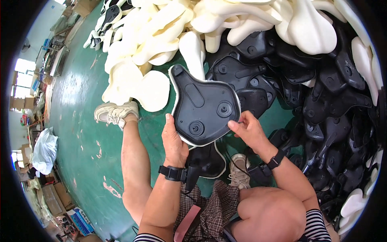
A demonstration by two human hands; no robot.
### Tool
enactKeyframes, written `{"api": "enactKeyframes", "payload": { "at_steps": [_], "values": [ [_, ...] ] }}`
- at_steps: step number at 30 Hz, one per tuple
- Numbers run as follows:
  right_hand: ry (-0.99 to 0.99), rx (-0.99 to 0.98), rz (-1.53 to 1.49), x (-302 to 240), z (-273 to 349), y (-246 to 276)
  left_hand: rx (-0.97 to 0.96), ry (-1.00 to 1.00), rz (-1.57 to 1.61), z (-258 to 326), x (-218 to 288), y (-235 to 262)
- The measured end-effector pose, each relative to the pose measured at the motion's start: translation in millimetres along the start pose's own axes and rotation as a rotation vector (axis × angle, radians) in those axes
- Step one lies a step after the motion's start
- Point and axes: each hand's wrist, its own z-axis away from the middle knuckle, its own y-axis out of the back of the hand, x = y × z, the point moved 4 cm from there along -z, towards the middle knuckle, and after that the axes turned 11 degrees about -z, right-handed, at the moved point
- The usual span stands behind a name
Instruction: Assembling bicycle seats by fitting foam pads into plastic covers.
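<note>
A bicycle saddle [201,101] is held up in front of me, its black plastic base facing me and a thin rim of white foam showing around the edge. The narrow nose points up and to the left; two round mounts sit on the wide end. My left hand [174,141] grips the lower left edge, thumb on the rim. My right hand [250,129] pinches the right edge between thumb and fingers. Below it, near my lap, lies another black saddle part with a white edge [207,161].
Cream foam saddle pads [149,36] are heaped at the far side. Black saddle bases [330,105] pile up on the right. The green floor [84,109] stretches left, toward a white bag [44,151] and cardboard boxes [56,197]. My shoes stand on either side of the saddle.
</note>
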Motion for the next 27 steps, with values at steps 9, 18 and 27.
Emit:
{"api": "enactKeyframes", "payload": {
  "at_steps": [9, 18, 27],
  "values": [
    [-0.045, -0.011, -0.756, -18, 2, 14, -0.152, 0.092, -0.179, 12, -12, -16],
    [-0.175, -0.133, -0.84, 21, 49, 27, -0.236, -0.084, 0.036, -8, 40, -38],
    [-0.16, -0.184, -0.803, 22, 49, 21, -0.145, -0.172, -0.032, -8, 32, -24]
  ]
}}
